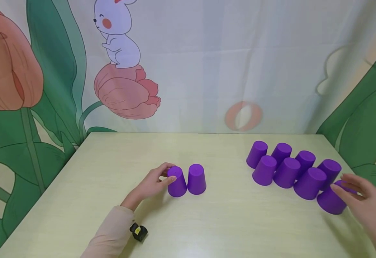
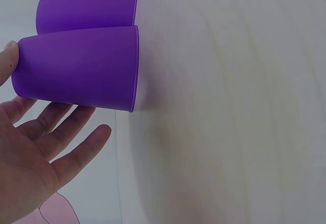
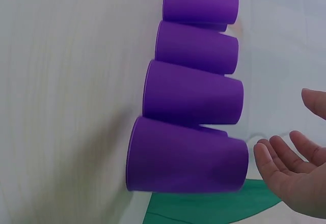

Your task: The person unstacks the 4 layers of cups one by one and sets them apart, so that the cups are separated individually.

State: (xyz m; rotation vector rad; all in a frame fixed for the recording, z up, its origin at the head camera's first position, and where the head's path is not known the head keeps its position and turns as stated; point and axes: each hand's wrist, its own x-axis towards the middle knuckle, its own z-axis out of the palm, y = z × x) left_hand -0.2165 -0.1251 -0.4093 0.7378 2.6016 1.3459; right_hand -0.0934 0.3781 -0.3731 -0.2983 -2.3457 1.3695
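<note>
Two purple cups stand upside down side by side near the table's middle. My left hand (image 1: 155,181) holds the left cup (image 1: 177,182), thumb on its near side by the top and fingers round the far side. Right beside it stands the other cup (image 1: 196,179). At the right, several more upside-down purple cups form two slanting rows. My right hand (image 1: 368,200) hovers by the nearest cup (image 1: 331,199) of the front row, its fingers loosely bent and holding nothing. In the right wrist view, the fingertips (image 3: 262,152) are just beyond that cup's top.
The back row of cups (image 1: 258,152) stands close behind the front row on the pale table (image 1: 226,225). A small black device (image 1: 138,232) is at my left sleeve (image 1: 113,229). A printed curtain (image 1: 188,71) hangs behind the table's far edge.
</note>
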